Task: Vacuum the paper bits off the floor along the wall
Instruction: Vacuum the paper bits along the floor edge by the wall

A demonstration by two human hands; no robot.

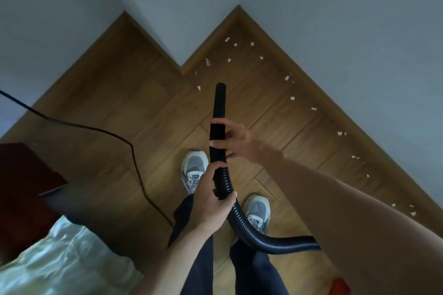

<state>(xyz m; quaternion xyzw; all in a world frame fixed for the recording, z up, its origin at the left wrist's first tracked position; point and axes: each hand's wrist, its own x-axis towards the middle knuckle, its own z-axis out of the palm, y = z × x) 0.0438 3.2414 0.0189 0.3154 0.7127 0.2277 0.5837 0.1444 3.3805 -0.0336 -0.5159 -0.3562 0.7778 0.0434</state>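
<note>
A black vacuum hose (242,225) with a smooth nozzle tube (220,100) runs up the middle of the view, its tip pointing at the far corner. My left hand (212,201) grips the ribbed hose low down. My right hand (233,140) holds the tube above it, fingers wrapped loosely around. Several small pale paper bits (292,98) lie scattered on the wooden floor (134,108) along the right wall's skirting (340,112) and in the far corner (227,39). The nozzle tip hangs above the floor, short of the nearest bits.
A black power cord (100,130) trails across the floor at the left. A dark red cabinet (26,170) and pale bedding (64,258) sit at the lower left. A wall corner (181,67) juts out ahead. My two grey shoes (194,170) stand below the hose.
</note>
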